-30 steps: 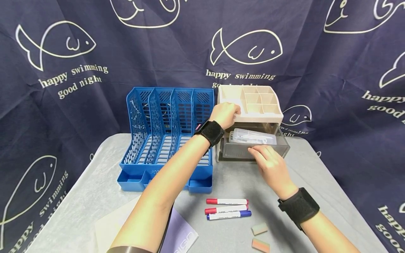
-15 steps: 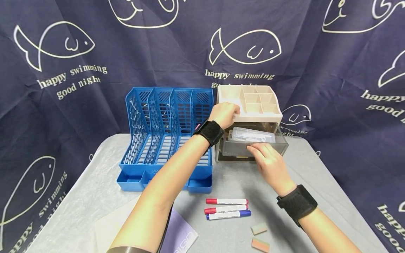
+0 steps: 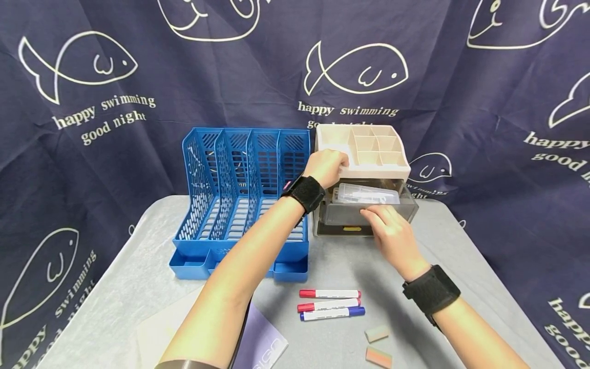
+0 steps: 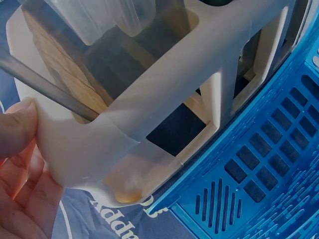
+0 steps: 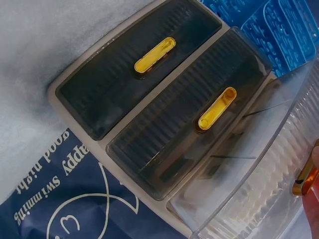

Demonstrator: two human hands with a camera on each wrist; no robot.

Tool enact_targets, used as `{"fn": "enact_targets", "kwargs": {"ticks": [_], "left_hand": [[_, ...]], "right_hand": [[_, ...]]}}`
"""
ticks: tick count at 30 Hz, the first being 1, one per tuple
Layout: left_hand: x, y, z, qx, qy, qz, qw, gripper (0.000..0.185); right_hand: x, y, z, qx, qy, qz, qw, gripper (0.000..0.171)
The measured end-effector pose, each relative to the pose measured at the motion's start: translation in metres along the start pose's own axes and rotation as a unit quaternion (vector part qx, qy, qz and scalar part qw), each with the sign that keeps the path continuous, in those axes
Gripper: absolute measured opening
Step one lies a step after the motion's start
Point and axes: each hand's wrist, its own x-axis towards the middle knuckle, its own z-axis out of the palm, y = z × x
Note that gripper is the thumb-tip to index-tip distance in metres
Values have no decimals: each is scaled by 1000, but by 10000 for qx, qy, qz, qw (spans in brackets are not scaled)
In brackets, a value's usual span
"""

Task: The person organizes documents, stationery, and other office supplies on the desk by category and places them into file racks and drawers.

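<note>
A desk organizer point(image 3: 369, 171) with a cream compartment top stands at the back right. My left hand point(image 3: 326, 166) grips its upper left edge; in the left wrist view the thumb point(image 4: 17, 129) lies against the cream wall. The uppermost smoky clear drawer point(image 3: 343, 214) is pulled partway out. Inside it lies a translucent plastic case point(image 3: 366, 195), its contents unclear. My right hand point(image 3: 394, 238) holds the drawer front at its small yellow handle point(image 5: 305, 179), mostly hidden by the fingers.
Left of the organizer stands a blue file rack point(image 3: 246, 205) with several slots. Red markers point(image 3: 329, 293) and a blue marker point(image 3: 332, 313) lie in front, near two small erasers point(image 3: 379, 357). A purple notebook point(image 3: 265, 335) is partly under the left forearm.
The drawer has slid slightly back into the organizer with the case inside, and my right hand has moved along with it. A yellow handle below has come into view. My left hand keeps its grip.
</note>
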Motion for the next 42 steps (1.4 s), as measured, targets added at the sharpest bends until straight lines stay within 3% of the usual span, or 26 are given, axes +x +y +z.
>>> {"fn": "enact_targets", "kwargs": {"ticks": [11,42], "left_hand": [[-2,-2,1,-14,65,-12,10000,24],[0,1,-1,-47,57,-35,10000,22]], "right_hand": [[3,4,3,-98,-376,133,9992,33],[11,17,16,-170,-211,60,9996,44]]}}
